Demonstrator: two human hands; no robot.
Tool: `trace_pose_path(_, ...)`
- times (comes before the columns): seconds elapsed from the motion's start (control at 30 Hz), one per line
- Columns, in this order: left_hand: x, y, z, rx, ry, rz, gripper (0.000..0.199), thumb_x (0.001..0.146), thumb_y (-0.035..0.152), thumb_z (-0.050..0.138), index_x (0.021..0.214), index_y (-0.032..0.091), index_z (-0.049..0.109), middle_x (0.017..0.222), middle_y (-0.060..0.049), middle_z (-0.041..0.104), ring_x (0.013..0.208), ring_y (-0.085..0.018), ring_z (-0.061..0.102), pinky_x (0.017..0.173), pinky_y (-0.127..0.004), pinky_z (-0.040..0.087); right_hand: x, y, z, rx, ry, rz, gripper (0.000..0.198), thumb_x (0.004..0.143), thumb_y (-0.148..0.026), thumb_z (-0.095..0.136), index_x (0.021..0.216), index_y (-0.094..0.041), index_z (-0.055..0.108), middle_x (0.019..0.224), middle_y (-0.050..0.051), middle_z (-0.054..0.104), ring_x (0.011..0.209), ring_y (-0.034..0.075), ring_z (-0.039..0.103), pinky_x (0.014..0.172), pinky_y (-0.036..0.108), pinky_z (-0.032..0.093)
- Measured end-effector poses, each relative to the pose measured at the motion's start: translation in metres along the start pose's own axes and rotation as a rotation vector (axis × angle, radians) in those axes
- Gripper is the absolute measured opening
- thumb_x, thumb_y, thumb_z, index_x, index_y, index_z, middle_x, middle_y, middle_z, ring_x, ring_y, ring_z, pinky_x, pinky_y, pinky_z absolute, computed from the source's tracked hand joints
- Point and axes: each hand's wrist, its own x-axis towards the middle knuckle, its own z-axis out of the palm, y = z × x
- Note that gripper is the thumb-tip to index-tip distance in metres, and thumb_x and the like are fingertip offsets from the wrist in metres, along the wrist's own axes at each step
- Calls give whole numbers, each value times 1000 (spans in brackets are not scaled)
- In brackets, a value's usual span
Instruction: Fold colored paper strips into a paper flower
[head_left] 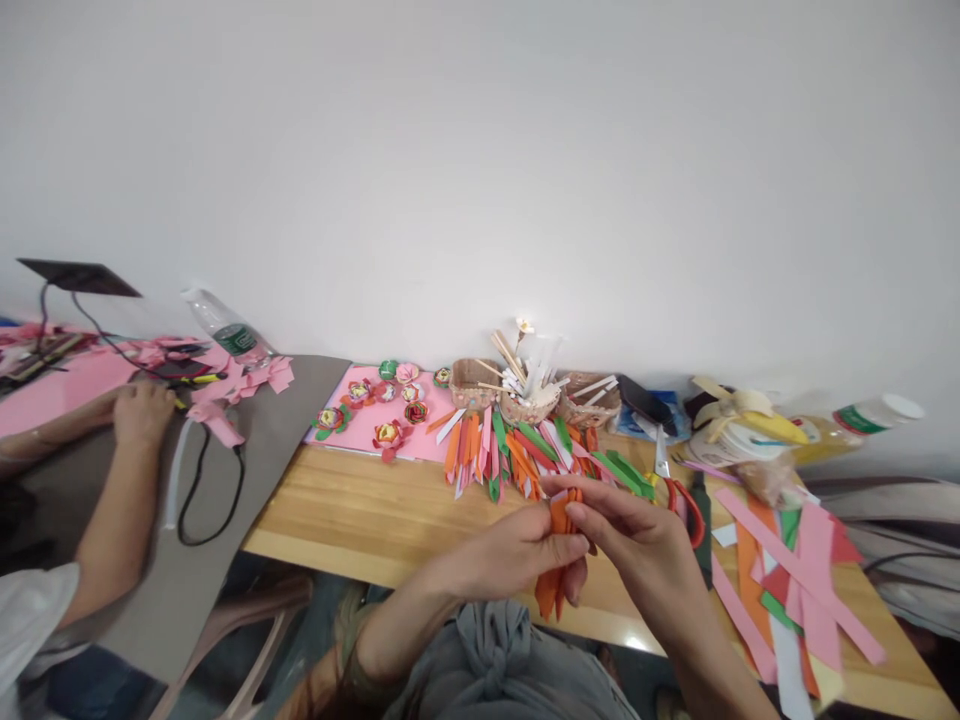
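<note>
Between my two hands, above the table's front edge, is a narrow bundle of folded orange paper strips [553,585]. My left hand [517,545] grips it from the left, thumb across its front. From the right, my right hand [622,520] pinches its upper part between thumb and fingers. Just behind my hands lies a fan of cut paper strips [469,450] in orange, green, pink and white. Red-handled scissors [688,510] lie beside my right hand, partly hidden by it. Several small paper flowers [389,435] rest on a pink sheet [367,412] to the left.
Small baskets [474,380], one full of white sticks, stand against the wall. Long paper strips [814,570] cover the table's right side, near a bottle [877,413] and a dark phone-like object [646,403]. At left, a co-worker's hands [142,408] work over pink paper near a plastic bottle [229,328].
</note>
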Motion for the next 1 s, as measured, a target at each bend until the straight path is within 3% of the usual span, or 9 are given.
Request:
trace_pose_path(0.27,1,-5,5,7,89,109,56,79,65,25,60,16,45,47,4,43,35,-5,37,35,-18,30,4,4,0,19,79,-27,32,72,-41,63,95,-21,71,67,2,72,60,17,66,60,25,54)
trace_pose_path(0.37,0,-5,6,15,127,104,59,79,65,18,54,17,42,40,6,35,33,-4,31,35,-19,26,6,7,1,11,60,-23,32,74,-40,62,98,-20,70,74,3,72,55,15,64,55,24,53)
trace_pose_path(0.47,0,-5,5,-90,66,83,62,74,71,12,53,18,37,39,8,29,31,-4,23,34,-19,22,8,13,3,53,18,-20,34,74,-39,62,102,-20,68,78,5,73,58,16,65,55,25,53)
trace_pose_path(0.67,-1,2,-2,-235,-36,-69,62,69,75,7,63,20,35,41,10,23,33,-4,11,35,-21,10,16,24,-7,94,-50,-94,39,69,-39,69,104,-23,66,98,8,70,90,24,65,79,36,52)
trace_pose_path(0.77,-3,10,-5,-240,-56,-143,63,71,74,6,67,20,39,43,9,20,34,-5,8,36,-24,6,18,14,-20,-58,-147,-257,48,65,-39,71,110,-26,62,106,8,68,98,25,62,84,37,50)
trace_pose_path(0.9,-2,18,-9,-159,-135,-186,64,70,74,5,56,20,34,42,8,19,34,-5,8,36,-25,4,15,-4,-29,-477,-274,-443,20,75,-25,64,95,-26,68,96,5,70,90,20,64,78,29,51)
trace_pose_path(1.0,1,18,-14,-106,-112,-180,63,70,75,8,54,19,33,40,8,20,33,-4,10,35,-24,5,11,-8,-28,-699,-258,-554,14,82,-20,55,89,-23,66,87,5,69,78,17,65,68,26,52)
